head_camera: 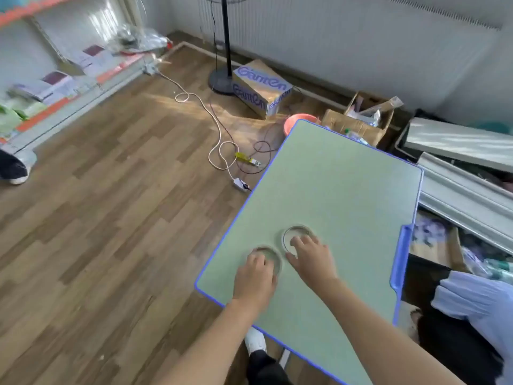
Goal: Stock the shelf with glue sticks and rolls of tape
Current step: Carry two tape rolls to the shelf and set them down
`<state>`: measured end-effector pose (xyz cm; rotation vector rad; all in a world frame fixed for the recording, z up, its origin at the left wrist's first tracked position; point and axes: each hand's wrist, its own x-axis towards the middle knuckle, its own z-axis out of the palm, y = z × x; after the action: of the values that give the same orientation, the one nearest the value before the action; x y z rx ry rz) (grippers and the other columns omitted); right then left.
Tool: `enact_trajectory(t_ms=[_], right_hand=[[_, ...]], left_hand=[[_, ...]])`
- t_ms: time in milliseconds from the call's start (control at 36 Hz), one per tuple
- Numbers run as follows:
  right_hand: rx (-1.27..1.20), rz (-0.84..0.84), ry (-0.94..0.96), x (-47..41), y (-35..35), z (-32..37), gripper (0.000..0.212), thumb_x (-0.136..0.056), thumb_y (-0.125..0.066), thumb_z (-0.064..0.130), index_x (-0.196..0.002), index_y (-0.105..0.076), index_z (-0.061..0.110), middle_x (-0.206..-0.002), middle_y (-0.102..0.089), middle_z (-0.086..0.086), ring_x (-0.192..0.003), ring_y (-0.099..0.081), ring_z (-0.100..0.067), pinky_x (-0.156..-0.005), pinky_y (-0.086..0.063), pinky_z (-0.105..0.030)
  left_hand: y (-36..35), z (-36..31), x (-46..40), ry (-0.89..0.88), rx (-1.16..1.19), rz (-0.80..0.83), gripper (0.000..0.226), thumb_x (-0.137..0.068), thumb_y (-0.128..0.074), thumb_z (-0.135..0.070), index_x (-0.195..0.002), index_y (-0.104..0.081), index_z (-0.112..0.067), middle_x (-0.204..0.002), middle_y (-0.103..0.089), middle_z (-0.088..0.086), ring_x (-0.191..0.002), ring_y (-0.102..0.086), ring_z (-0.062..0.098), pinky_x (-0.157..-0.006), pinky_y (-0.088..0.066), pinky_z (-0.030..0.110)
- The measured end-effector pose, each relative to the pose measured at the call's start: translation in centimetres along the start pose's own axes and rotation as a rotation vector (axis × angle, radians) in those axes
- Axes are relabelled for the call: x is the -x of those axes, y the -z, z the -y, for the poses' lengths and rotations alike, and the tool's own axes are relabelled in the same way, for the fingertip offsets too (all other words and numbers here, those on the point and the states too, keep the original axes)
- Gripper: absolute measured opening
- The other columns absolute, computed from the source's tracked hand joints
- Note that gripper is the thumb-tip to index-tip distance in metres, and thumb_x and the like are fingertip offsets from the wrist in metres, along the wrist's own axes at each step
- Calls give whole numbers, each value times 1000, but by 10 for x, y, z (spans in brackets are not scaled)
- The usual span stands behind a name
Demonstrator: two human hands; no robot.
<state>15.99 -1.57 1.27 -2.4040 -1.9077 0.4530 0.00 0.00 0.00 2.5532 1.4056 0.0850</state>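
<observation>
My left hand: my left hand [254, 276] lies over the nearer roll of clear tape [266, 258], fingers bent down onto its ring; blur hides whether they have closed on it
My right hand: my right hand [311, 258] covers the near side of the farther roll of clear tape [296, 237], fingertips inside the ring, thumb outside the rim; I cannot tell if it is pinched yet
Where the tape is: both rolls lie flat, just beside each other, near the front left corner of the green desk [341, 179] with its blue edge
Where it must go: the shelf [55, 87] stands well apart, across the wooden floor to my left, already holding packets and booklets
Doing this step well: I judge I should hook a finger through each core and press the thumb against the outer rim, since thin clear rolls look easy to slide on the smooth top; then lift straight up before turning
Glue sticks: none that I can make out
Containers: a closed Ganten cardboard box [262, 88] sits by the fan stand; an open carton [369, 112] beyond the desk holds packaging I cannot identify; a pink basin [298, 122] peeks from behind the desk corner, contents hidden
</observation>
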Motion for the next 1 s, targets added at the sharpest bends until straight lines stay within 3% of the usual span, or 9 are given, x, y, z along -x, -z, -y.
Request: enact_trajectory(t_ms=[83,139,278,528,611,694,861,944,1000], right_hand=[[5,39,-22,-4,-17,-3,39,-51,-92,33,-71,-64,16,-66,-60,-1,-67,-64,-29,-45,-44,-31],[-12,46,-61,-5,-23,-1,46,-38,-95,31,-64,-60,16,-59,-56,1,-57,-59,-26,-39,-39,-26],[42,12,-13,-12,-25,4,49,-34,-96,24,-58,-55,17,-55,-52,3,-53,-56,-23,-40,-36,-24],[40,27,118,-34,-1,37,49,-33,-96,19,-56,-54,15,-54,-51,1,-52,-57,-24,-39,-36,-26],[81,12,206,-46,22,64,33,-60,-88,20,-73,-60,9,-74,-60,-6,-73,-63,-30,-52,-46,-34],[49,44,261,-62,36,95,18,-96,-49,20,-109,-54,8,-113,-55,-9,-107,-52,-31,-76,-41,-37],[-59,-31,362,-93,63,171,19,-100,-41,26,-103,-49,9,-111,-58,-7,-104,-56,-32,-71,-44,-40],[-50,-86,432,-106,77,210,21,-101,-39,27,-104,-50,10,-110,-58,-6,-102,-57,-33,-69,-44,-39],[-45,-102,463,-117,84,237,22,-101,-39,28,-107,-51,10,-112,-58,-5,-101,-57,-32,-72,-44,-40]], left_hand=[[-13,1,3,15,67,68,40,-40,-92,-41,-56,-61,-21,-62,-56,-2,-65,-63,20,-40,-41,23],[-19,2,3,19,59,107,42,-37,-93,-41,-55,-61,-21,-60,-54,-3,-62,-61,19,-40,-40,23],[-24,8,0,-50,-19,171,36,-42,-93,-36,-57,-63,-23,-60,-54,-5,-60,-58,18,-40,-39,23],[32,43,-13,38,-100,56,47,-33,-94,-12,-58,-55,-19,-60,-51,-2,-54,-54,20,-39,-32,24],[61,70,-14,132,-101,6,48,-35,-95,-12,-62,-55,-18,-64,-52,-1,-56,-56,21,-36,-37,25],[90,99,-8,224,-118,-41,50,-37,-94,-8,-64,-53,-18,-66,-51,-1,-57,-54,22,-30,-37,26],[154,157,1,340,-152,-142,35,-58,-90,-15,-71,-57,-15,-73,-55,1,-59,-58,25,-34,-42,30],[179,185,-1,456,-131,-104,14,-98,-52,-26,-104,-55,-14,-107,-54,2,-89,-61,30,-60,-43,37],[186,209,-4,503,-59,-122,19,-102,-40,-28,-110,-50,-14,-112,-53,2,-90,-61,34,-65,-46,39]])
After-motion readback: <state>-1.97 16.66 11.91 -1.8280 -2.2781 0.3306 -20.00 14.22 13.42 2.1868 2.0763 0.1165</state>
